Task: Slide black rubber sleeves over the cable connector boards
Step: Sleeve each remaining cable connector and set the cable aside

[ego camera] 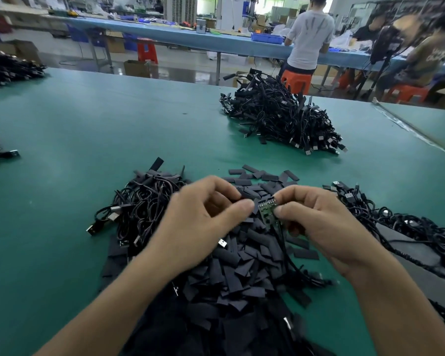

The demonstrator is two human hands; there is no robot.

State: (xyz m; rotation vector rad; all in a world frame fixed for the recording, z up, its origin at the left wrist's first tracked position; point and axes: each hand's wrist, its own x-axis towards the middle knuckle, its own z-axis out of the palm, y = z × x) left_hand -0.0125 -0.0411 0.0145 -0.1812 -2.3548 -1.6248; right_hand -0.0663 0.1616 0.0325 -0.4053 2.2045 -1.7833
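Green counter (88, 119) stretching across foreground. Person in grey shirt (309, 34) standing at long blue counter (149, 32) beyond, back turned. Orange stool (296, 82) sitting behind person; red stool (147, 51), cardboard box (136, 68) standing on floor (185, 66).

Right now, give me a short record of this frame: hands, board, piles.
left hand: pinches what looks like a sleeve beside the board
right hand: pinches the board, its cable hanging below
sleeving: not yet on; board bare
sleeve pile: under the hands
cable piles: left pile, right pile, far pile
table: green
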